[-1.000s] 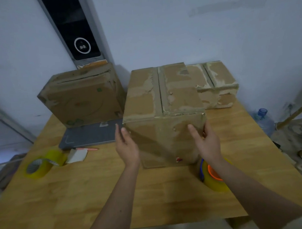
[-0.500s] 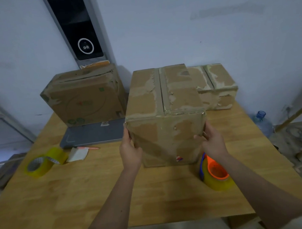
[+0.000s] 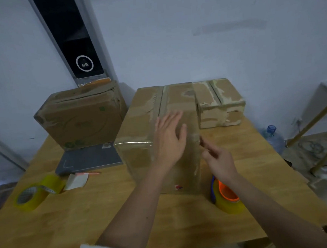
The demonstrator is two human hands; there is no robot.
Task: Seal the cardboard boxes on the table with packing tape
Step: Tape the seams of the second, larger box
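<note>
Dim, bluish indoor light, soft picture.
The left hand (image 3: 169, 139) and right hand (image 3: 218, 158) smear with motion blur; a pale glare streak lies on the middle cardboard box (image 3: 139, 145); wide-angle bending tilts the edges.

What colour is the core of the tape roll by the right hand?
Orange, inside a yellowish tape roll with a blue edge; the head view shows it clearly.
</note>
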